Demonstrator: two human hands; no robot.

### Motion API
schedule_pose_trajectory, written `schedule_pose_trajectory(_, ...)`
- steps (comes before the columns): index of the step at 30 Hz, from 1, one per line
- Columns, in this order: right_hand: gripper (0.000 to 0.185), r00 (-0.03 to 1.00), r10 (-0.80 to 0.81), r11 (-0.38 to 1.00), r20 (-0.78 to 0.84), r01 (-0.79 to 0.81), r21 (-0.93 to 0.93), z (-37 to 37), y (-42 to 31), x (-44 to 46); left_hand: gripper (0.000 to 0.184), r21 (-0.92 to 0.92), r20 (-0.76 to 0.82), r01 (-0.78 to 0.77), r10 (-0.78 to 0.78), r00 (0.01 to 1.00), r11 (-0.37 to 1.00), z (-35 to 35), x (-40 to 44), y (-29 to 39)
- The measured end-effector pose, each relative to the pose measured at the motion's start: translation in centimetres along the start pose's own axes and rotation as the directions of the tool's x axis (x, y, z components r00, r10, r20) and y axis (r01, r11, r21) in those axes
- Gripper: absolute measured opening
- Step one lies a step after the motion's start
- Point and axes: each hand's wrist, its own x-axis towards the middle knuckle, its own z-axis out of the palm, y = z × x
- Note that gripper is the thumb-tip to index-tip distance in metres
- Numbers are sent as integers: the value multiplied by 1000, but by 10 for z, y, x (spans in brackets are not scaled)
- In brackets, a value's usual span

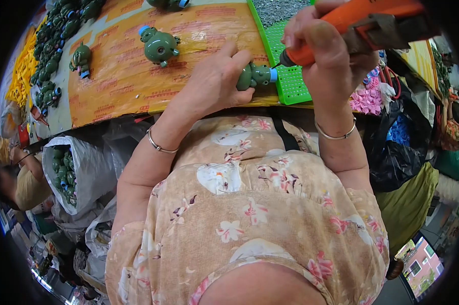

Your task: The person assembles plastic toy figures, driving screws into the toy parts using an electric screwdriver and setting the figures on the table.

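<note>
My left hand [215,77] is closed round a dark green toy figure [259,76] with a light blue end, pressing it against the orange table covering. In my right hand [330,60] is an orange electric screwdriver [374,19], gripped round its body. The tool's dark tip points down and left at the toy, close above its blue end; whether they touch I cannot tell. Just behind and to the right lies a bright green perforated tray [294,86], with a heap of small silvery screws [280,11] in its far part.
Another green toy [160,47] lies left of my hand, and a smaller one [81,58] farther left. Many green toys [61,23] and yellow pieces [23,71] crowd the left edge. Below stands a white sack [92,173] of toys. Pink pieces [367,96] sit at right.
</note>
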Motion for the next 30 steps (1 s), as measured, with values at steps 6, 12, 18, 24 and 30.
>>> schedule_pose_trajectory(6,38,1000,13,998,-10,-12,60,7,15,2,44,16,-29,-14,14,999,1000,1,1,-1)
schedule_pose_trajectory(12,31,993,-48,993,105,59,-105,2,17,7,47,6,-28,-6,6,1000,1000,2,-1,-1)
schedule_pose_trajectory(18,30,999,-49,988,12,51,-145,4,22,4,48,-27,-39,-23,22,999,999,6,-2,-4)
schedule_pose_trajectory(24,31,999,-48,974,7,49,-220,6,23,0,49,-21,-38,-12,11,999,1000,5,-3,-1)
schedule_pose_trajectory(30,32,989,-140,981,49,145,-129,-13,-1,17,52,-48,67,121,-117,991,992,-3,-4,7)
